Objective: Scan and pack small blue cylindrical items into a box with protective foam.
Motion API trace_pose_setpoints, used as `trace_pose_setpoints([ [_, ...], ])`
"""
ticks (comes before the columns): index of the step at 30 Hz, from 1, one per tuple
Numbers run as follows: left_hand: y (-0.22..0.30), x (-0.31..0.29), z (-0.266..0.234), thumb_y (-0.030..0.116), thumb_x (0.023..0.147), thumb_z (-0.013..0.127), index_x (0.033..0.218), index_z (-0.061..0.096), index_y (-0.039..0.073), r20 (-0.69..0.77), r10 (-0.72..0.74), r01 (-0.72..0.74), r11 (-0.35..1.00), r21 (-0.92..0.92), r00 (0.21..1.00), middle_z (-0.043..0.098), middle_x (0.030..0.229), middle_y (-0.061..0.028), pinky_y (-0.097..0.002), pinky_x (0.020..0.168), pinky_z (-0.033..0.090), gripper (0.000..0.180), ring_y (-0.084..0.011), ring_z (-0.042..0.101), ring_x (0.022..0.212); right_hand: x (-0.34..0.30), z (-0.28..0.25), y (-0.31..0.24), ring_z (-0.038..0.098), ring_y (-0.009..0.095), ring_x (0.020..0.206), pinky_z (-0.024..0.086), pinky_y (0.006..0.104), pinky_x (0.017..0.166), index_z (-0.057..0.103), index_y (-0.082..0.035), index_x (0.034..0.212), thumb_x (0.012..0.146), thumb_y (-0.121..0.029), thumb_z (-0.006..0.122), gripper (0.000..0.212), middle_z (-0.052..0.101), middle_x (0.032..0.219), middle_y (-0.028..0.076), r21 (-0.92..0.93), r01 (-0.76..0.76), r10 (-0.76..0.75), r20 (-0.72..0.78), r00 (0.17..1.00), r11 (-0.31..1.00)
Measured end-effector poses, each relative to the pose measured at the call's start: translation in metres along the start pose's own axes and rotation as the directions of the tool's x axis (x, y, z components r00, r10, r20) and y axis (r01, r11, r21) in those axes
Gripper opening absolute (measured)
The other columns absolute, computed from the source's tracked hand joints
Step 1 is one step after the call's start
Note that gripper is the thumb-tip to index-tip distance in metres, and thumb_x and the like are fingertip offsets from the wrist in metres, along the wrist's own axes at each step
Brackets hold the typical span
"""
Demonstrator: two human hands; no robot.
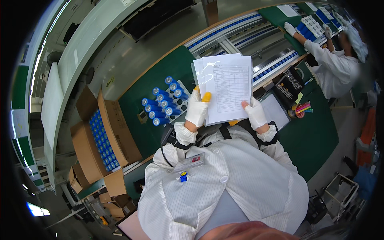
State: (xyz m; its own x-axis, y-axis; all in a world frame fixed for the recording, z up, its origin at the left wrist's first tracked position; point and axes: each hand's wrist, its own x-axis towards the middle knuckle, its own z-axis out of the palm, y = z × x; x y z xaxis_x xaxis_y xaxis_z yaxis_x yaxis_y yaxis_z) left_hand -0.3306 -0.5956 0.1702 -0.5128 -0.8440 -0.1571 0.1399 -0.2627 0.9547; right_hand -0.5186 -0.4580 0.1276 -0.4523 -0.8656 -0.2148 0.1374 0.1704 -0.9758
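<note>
Upright before my chest is a stack of printed sheets (230,88), the front one bearing a table and seeming to lie in a glossy clear sleeve. My left hand (197,110), in a white glove with yellow finger covers, grips its left edge with the thumb in front. At the lower right edge, my right hand (255,114) pinches the stack; its white glove leaves the thumb tip bare. The fingers behind the sheets are hidden. Left of my left hand, several blue cylindrical battery cells (163,105) stand by and in a white holder with round holes (183,89).
A cardboard box (120,128) full of blue cells stands open at the left. On the green table (312,148), right of me, are a clipboard with paper (274,110), a black parts box (290,82) and coloured markers (303,108). A roller conveyor (228,30) runs beyond; a co-worker (336,72) works far right.
</note>
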Motion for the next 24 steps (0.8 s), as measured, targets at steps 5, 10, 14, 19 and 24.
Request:
trace_pose_setpoints([
  [5,-0.028,0.018,0.034,0.007,0.093,0.067,0.130,0.052,-0.002,0.032,0.047,-0.051,0.989,0.135,0.998,0.064,0.120,-0.0083,-0.0280,0.092,0.047,0.041,-0.0138,0.058,0.105,0.000,-0.041,-0.004,0.067,0.016,0.075,0.052,0.0246,0.057,0.056,0.006,0.122,0.100,-0.020,0.058,0.034,0.067,0.108,0.014,-0.015,-0.234,0.233,-0.041,0.972,0.972],
  [10,-0.057,0.021,0.057,0.006,0.096,0.059,0.125,0.051,-0.007,-0.009,0.137,-0.131,0.961,0.242,0.990,0.060,0.117,-0.0136,-0.0315,0.097,0.043,0.032,-0.0193,0.054,0.108,-0.025,-0.051,0.030,0.067,0.018,0.061,0.047,0.0235,0.042,0.047,0.005,0.131,0.099,-0.018,0.058,0.041,0.068,0.096,0.015,0.437,-0.164,0.252,-0.151,0.956,0.884],
  [14,-0.066,0.017,0.067,0.011,0.097,0.062,0.137,0.042,-0.001,0.242,-0.061,0.013,0.981,0.194,0.968,0.058,0.123,-0.0121,-0.0315,0.095,0.047,0.046,-0.0188,0.057,0.109,-0.026,-0.084,0.040,0.061,0.013,0.053,0.044,0.0246,0.043,0.052,0.003,0.122,0.097,-0.014,0.061,0.031,0.066,0.077,0.008,0.455,-0.057,0.220,-0.314,0.924,0.889],
  [19,-0.017,0.030,0.047,0.023,0.102,0.055,0.143,0.036,0.001,0.275,0.008,-0.060,0.982,0.180,0.961,0.055,0.133,-0.0219,-0.0378,0.096,0.051,0.051,-0.0299,0.060,0.118,-0.052,-0.189,0.116,0.059,0.013,0.050,0.044,0.0255,0.044,0.045,0.009,0.136,0.097,-0.016,0.061,0.050,0.062,0.065,0.006,0.144,-0.165,0.215,-0.488,0.846,0.976],
  [24,0.021,0.018,-0.020,0.023,0.104,0.051,0.127,0.056,0.000,0.106,0.093,-0.121,0.947,0.297,0.990,0.069,0.109,-0.0177,-0.0349,0.089,0.054,0.032,-0.0237,0.068,0.097,-0.069,-0.259,0.172,0.056,0.017,0.047,0.045,0.0304,0.041,0.046,0.004,0.135,0.086,0.004,0.048,0.048,0.065,0.090,0.012,0.102,-0.370,0.366,-0.523,0.770,0.923],
])
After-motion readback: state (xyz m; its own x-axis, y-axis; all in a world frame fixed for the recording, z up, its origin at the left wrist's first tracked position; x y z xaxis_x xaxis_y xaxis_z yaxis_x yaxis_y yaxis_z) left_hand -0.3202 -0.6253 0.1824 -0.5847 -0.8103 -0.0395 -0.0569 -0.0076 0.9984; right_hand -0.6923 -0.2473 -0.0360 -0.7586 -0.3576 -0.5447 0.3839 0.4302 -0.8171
